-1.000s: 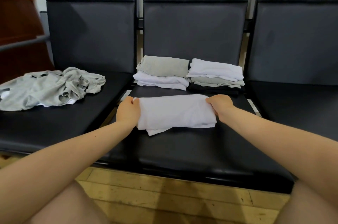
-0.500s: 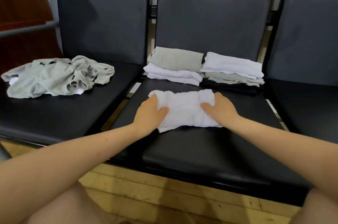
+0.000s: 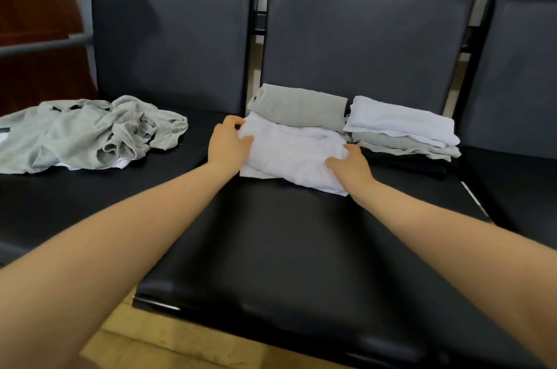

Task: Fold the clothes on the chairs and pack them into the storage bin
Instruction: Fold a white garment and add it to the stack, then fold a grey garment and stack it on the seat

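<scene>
— While both hands grip it, why is the white garment (image 3: 294,154) held so?
— The left hand (image 3: 229,144) curls around its left edge and the right hand (image 3: 349,165) pinches its right edge, probably to keep the fold intact.
— Where does it lie?
— Between the hands, just in front of the grey-topped stack (image 3: 298,106); unfolded grey clothes (image 3: 87,132) lie well left.

Off-task surroundings beside and below the seating

A reddish-brown wooden cabinet (image 3: 36,22) is standing at the far left, and a grey metal rail (image 3: 45,45) is running across its front. A light wooden floor (image 3: 180,344) is showing under the near edge of the scene.
</scene>
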`<action>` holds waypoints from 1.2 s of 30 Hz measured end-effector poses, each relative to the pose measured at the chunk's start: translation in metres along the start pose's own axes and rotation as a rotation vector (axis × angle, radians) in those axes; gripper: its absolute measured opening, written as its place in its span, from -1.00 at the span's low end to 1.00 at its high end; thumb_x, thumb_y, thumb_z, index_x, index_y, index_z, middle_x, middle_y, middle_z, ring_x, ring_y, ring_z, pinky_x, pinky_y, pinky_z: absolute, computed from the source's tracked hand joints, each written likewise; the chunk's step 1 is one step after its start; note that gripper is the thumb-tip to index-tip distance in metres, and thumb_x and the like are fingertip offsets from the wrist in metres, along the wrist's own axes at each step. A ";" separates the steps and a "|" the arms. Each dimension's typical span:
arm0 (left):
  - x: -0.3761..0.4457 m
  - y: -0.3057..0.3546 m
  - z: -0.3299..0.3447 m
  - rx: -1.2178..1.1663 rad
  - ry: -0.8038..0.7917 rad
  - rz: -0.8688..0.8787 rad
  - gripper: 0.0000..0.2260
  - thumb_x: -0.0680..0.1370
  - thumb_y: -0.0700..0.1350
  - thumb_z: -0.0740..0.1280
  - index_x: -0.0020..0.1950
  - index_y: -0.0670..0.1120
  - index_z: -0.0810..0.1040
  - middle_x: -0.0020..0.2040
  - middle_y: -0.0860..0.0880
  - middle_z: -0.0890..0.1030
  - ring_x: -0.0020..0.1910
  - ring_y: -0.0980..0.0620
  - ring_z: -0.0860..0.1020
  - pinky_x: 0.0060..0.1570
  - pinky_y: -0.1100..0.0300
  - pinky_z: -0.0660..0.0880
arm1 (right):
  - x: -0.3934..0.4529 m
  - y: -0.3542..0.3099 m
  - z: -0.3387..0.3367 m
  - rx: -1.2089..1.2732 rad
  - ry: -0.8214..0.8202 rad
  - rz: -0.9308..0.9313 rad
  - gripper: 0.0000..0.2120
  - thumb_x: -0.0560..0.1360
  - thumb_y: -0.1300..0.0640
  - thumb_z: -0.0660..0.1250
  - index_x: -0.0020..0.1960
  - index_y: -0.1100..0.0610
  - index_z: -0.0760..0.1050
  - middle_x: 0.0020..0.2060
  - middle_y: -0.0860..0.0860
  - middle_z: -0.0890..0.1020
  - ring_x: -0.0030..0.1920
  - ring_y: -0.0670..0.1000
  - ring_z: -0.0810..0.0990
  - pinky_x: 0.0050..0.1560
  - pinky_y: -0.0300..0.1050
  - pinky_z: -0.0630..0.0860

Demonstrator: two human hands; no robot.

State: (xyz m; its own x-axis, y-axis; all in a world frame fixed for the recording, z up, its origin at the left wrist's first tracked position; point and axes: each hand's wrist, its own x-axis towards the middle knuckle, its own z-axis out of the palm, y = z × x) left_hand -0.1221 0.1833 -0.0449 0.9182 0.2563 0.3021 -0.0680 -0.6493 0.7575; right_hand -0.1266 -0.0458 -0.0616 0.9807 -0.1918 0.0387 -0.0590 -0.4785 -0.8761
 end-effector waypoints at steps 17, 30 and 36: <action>-0.025 -0.069 -0.093 0.188 0.192 0.018 -0.82 0.57 -0.08 0.23 0.06 -0.07 0.58 0.04 -0.09 0.57 0.02 -0.06 0.54 -0.01 0.09 0.46 | -0.037 -0.056 0.077 -0.503 0.063 -0.673 -0.73 0.56 0.08 0.24 0.21 0.14 0.53 0.08 0.08 0.58 0.10 0.11 0.52 0.05 -0.04 0.41; -0.017 -0.180 -0.201 0.256 0.420 -0.406 -0.57 0.61 0.07 0.14 0.45 -0.02 0.32 0.37 -0.18 0.38 0.36 -0.20 0.31 0.28 -0.12 0.30 | -0.054 -0.192 0.286 -0.014 -0.386 -0.308 -0.62 0.48 -0.20 0.31 -0.29 0.10 0.45 -0.34 0.00 0.52 -0.24 0.03 0.51 -0.20 -0.11 0.42; -0.010 -0.184 -0.193 0.323 0.483 -0.343 -0.64 0.60 0.09 0.13 0.32 0.00 0.46 0.21 -0.07 0.54 0.21 -0.11 0.46 0.18 -0.04 0.35 | -0.039 -0.213 0.332 -0.270 -0.401 -0.407 -0.71 0.52 -0.08 0.31 -0.26 0.10 0.49 -0.28 0.05 0.56 -0.25 0.05 0.55 -0.41 -0.16 0.34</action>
State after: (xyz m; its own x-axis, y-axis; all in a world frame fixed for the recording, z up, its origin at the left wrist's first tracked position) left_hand -0.1939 0.4388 -0.0758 0.5846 0.7286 0.3570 0.3854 -0.6366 0.6680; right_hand -0.0904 0.3483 -0.0360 0.9251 0.3621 0.1142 0.3396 -0.6548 -0.6752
